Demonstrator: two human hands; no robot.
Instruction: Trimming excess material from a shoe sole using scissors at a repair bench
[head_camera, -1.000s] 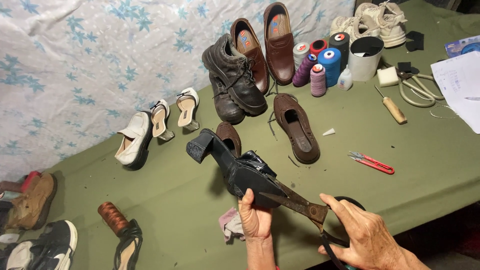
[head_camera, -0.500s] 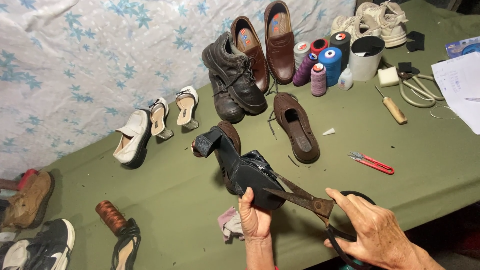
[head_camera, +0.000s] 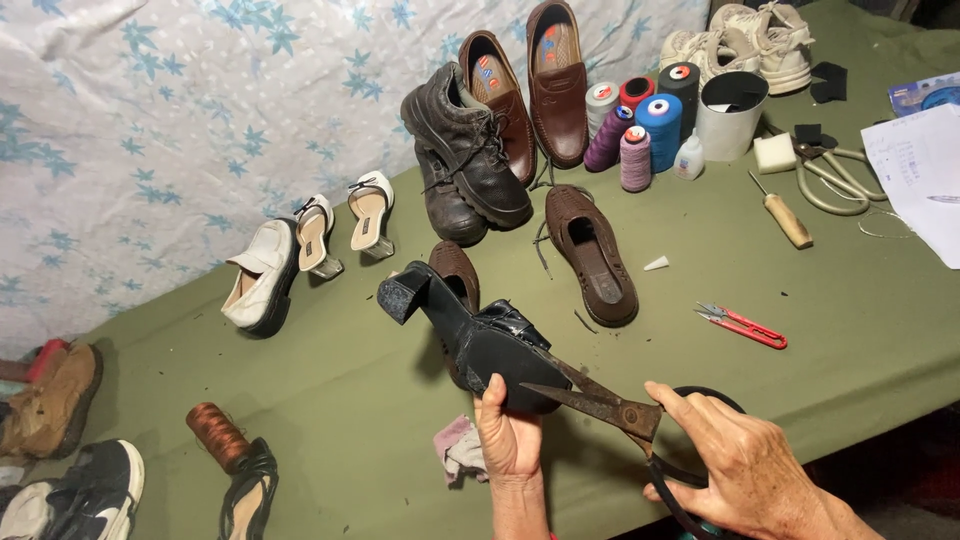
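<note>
- Held black heeled shoe sole-up in left hand, fingers wrapped round toe, heel pointing far-left above the counter.
- Gripped rusty scissors in right hand, blades nearly closed, tips touching sole.

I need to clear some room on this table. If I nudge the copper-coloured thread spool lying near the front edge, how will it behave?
The copper thread spool lies on its side, so it would probably roll. The green cloth may slow it. It looks light, and the black sandal beside it might stop it.
</note>
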